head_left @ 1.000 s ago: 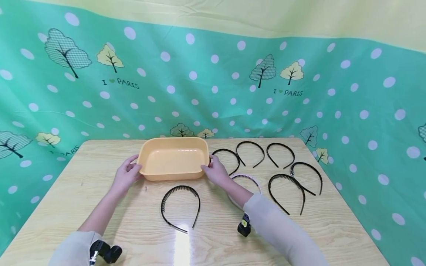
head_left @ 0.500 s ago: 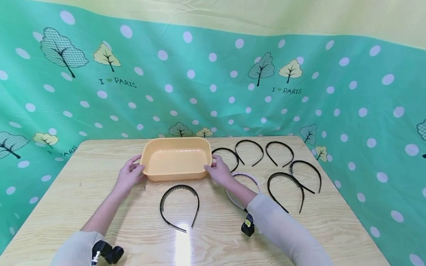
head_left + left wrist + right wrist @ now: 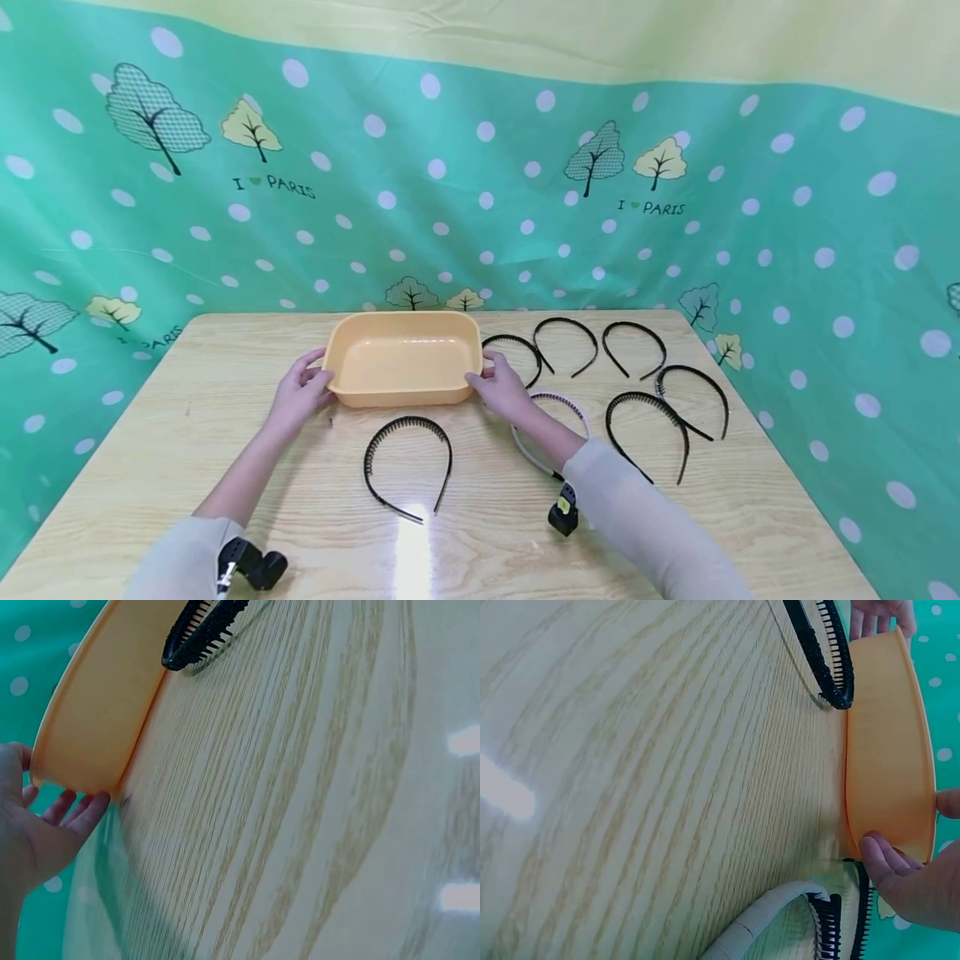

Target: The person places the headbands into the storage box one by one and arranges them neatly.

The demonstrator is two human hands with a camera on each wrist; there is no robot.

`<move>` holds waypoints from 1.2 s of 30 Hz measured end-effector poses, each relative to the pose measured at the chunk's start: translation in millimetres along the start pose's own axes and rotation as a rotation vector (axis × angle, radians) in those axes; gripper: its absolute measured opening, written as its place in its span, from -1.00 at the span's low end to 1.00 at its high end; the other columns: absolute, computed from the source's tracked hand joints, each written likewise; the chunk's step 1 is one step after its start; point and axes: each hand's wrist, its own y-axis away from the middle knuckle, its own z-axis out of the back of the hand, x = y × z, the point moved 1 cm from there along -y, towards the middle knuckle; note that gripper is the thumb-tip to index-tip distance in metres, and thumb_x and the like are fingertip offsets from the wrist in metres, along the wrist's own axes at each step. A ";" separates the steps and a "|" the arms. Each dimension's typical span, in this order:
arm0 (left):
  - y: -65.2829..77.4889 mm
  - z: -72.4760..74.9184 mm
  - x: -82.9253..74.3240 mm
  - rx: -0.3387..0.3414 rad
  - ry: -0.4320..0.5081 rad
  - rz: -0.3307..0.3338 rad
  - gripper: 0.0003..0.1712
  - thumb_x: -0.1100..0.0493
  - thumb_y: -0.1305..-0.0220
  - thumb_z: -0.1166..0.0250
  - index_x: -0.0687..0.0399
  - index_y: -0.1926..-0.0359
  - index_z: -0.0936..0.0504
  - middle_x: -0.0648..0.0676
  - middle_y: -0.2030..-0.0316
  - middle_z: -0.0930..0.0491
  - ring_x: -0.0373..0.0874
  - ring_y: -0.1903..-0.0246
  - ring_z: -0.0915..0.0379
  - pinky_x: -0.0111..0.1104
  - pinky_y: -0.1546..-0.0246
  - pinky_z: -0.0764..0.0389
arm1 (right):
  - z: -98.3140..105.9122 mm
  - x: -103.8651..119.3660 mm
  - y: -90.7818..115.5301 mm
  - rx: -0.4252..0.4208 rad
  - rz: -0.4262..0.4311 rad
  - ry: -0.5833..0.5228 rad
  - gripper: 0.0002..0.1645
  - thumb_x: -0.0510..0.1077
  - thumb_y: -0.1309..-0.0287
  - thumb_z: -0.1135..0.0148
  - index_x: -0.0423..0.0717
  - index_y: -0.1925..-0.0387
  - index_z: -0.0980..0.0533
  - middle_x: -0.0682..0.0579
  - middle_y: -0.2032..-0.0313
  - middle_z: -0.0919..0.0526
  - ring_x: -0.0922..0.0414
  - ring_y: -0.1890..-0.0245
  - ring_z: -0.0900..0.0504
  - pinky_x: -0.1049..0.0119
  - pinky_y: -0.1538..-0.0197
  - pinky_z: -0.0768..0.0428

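Both hands hold a yellow-orange plastic tub (image 3: 405, 367) by its two short ends at the back of the table. My left hand (image 3: 298, 392) grips the left end, thumb at the rim and fingers against the outer wall, as the left wrist view shows. At the opposite end, my right hand (image 3: 501, 388) has its thumb over the rim and fingertips low on the wall (image 3: 891, 750). Nothing lies inside the tub. In front of it rests a black toothed headband (image 3: 450, 458). A pale lilac headband (image 3: 577, 411) lies partly under the right forearm.
Several more black headbands lie on the right side, among them one at the back (image 3: 564, 320), one at the back right (image 3: 633, 325) and one nearer (image 3: 609, 425). The wooden table (image 3: 187, 433) ends at a green dotted curtain (image 3: 480, 183).
The tub has slid slightly to the right, both hands moving along with it and keeping their grip. The headbands have stayed where they were.
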 end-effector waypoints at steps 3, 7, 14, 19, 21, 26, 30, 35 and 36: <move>0.2 -0.3 1.0 -0.004 -0.006 -0.002 -0.35 0.14 -0.41 0.01 0.11 -0.43 -0.02 0.20 -0.01 -0.33 -0.46 0.26 -0.44 -0.40 0.05 -0.63 | 0.8 -1.6 -0.6 0.008 0.002 -0.003 -0.23 0.00 -0.24 -0.16 -0.11 -0.38 -0.10 -0.16 0.00 -0.53 -0.03 0.21 -0.60 0.35 0.32 -0.61; 1.0 -1.0 0.1 -0.002 -0.012 -0.007 -0.34 0.12 -0.41 0.00 0.12 -0.43 -0.01 0.21 -0.01 -0.33 -0.47 0.26 -0.44 -0.42 0.07 -0.63 | 3.3 -2.4 -0.9 0.007 0.008 0.017 -0.24 0.01 -0.23 -0.16 -0.09 -0.37 -0.13 -0.14 0.01 -0.52 -0.01 0.24 -0.59 0.34 0.38 -0.61; 1.2 -1.5 0.4 -0.002 -0.005 -0.017 -0.35 0.11 -0.41 0.01 0.13 -0.43 -0.01 0.26 -0.04 -0.32 -0.49 0.26 -0.44 -0.44 0.09 -0.64 | 15.5 -2.3 -1.3 -0.002 0.038 0.053 -0.33 0.03 -0.24 -0.15 -0.06 -0.32 -0.22 -0.12 0.02 -0.52 0.00 0.30 -0.60 0.33 0.39 -0.61; 1.8 -1.0 1.7 -0.003 -0.005 -0.017 -0.35 0.10 -0.41 -0.01 0.12 -0.43 -0.02 0.23 -0.02 -0.33 -0.50 0.27 -0.44 -0.43 0.09 -0.64 | 29.8 -6.1 -3.0 -0.050 0.095 0.107 -0.44 0.01 -0.24 -0.15 -0.10 -0.22 -0.35 -0.14 0.05 -0.56 0.03 0.24 -0.61 0.30 0.32 -0.63; 2.3 -0.9 1.7 -0.002 -0.008 -0.019 -0.34 0.09 -0.41 -0.01 0.12 -0.43 -0.02 0.24 -0.03 -0.33 -0.51 0.27 -0.44 -0.42 0.07 -0.64 | 37.1 -7.8 -3.3 -0.070 0.109 0.122 -0.48 0.01 -0.24 -0.15 -0.11 -0.18 -0.39 -0.14 0.06 -0.57 0.03 0.19 -0.60 0.30 0.25 -0.63; 3.3 -0.4 1.3 0.001 -0.011 -0.024 -0.34 0.08 -0.41 -0.01 0.12 -0.43 -0.02 0.25 -0.04 -0.33 -0.52 0.27 -0.43 -0.41 0.06 -0.63 | 58.4 -11.8 -5.4 -0.092 0.107 0.159 -0.48 0.04 -0.26 -0.13 -0.12 -0.17 -0.40 -0.15 0.04 -0.56 -0.03 0.09 -0.56 0.23 0.15 -0.61; 3.1 -0.3 1.5 0.005 -0.008 -0.029 -0.34 0.08 -0.41 -0.01 0.13 -0.43 -0.01 0.23 -0.01 -0.34 -0.50 0.26 -0.44 -0.40 0.06 -0.64 | 79.1 -16.3 -8.7 -0.114 0.096 0.188 -0.45 0.06 -0.27 -0.10 -0.14 -0.19 -0.38 -0.17 0.02 -0.56 -0.05 0.03 -0.53 0.15 0.06 -0.58; 2.6 0.2 2.6 0.008 -0.005 -0.031 -0.33 0.07 -0.41 0.00 0.13 -0.43 -0.01 0.27 -0.05 -0.33 -0.51 0.26 -0.44 -0.39 0.06 -0.64 | 106.4 -23.8 -11.2 -0.155 0.071 0.192 -0.42 0.07 -0.27 -0.09 -0.13 -0.22 -0.35 -0.20 -0.02 -0.54 -0.08 0.00 -0.52 0.14 0.08 -0.61; 2.5 0.3 3.0 0.009 -0.003 -0.030 -0.33 0.07 -0.41 0.00 0.13 -0.43 -0.01 0.28 -0.07 -0.32 -0.51 0.26 -0.44 -0.39 0.05 -0.63 | 112.0 -25.0 -11.0 -0.161 0.063 0.192 -0.42 0.08 -0.27 -0.09 -0.13 -0.22 -0.35 -0.21 -0.03 -0.53 -0.09 0.00 -0.52 0.14 0.10 -0.61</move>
